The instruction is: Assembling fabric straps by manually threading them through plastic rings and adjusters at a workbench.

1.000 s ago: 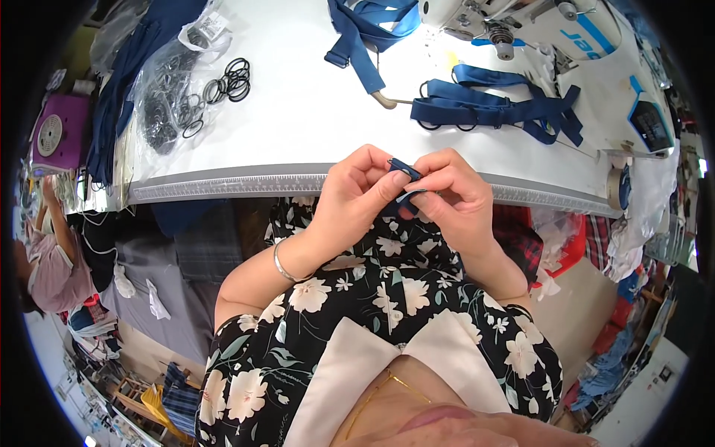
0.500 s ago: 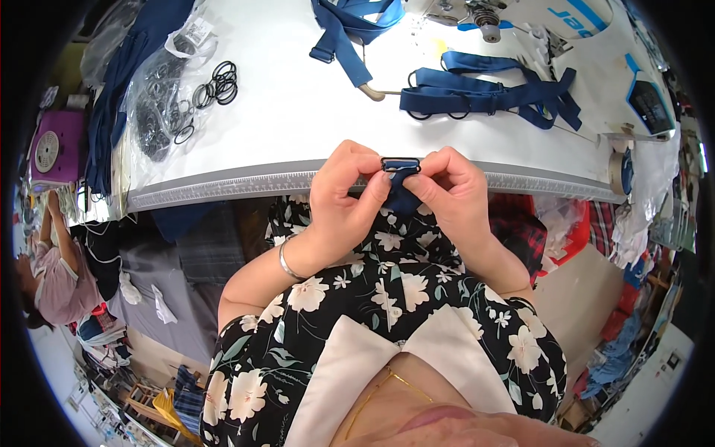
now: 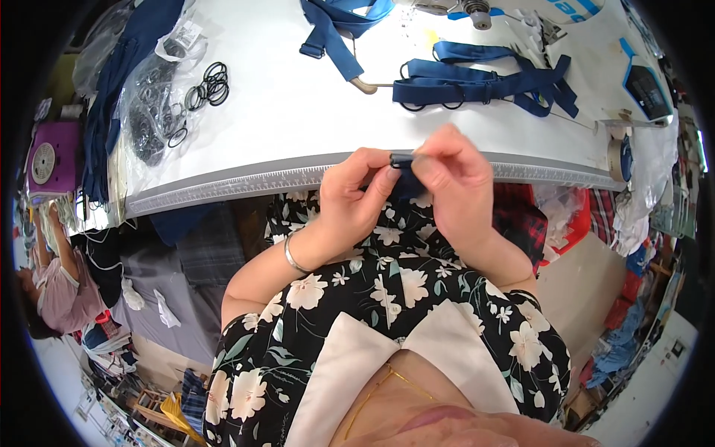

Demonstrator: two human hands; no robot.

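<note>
A small dark strap slider [image 3: 401,159] is held up at the table's front edge, with a navy blue strap [image 3: 409,186] hanging below it. My left hand [image 3: 356,190] pinches the slider's left end between thumb and fingers. On the other side my right hand [image 3: 456,179] is closed in a pinch at the slider's right end, where the strap passes; its fingertips partly cover that end. Farther back lie finished-looking navy straps [image 3: 447,83] with dark rings and sliders on them. Another navy strap [image 3: 332,43] with a slider lies at the far middle.
At the left are loose black rings [image 3: 209,87], a clear bag of dark rings [image 3: 149,119] and a bundle of navy straps [image 3: 112,112]. A ruler strip [image 3: 246,181] runs along the table's front edge. Sewing machine parts [image 3: 477,13] stand at the back. Another person [image 3: 63,287] is at far left.
My right hand has turned and its fingers have risen over the slider's right end, covering part of it. My left hand keeps its pinch. The view has shifted slightly.
</note>
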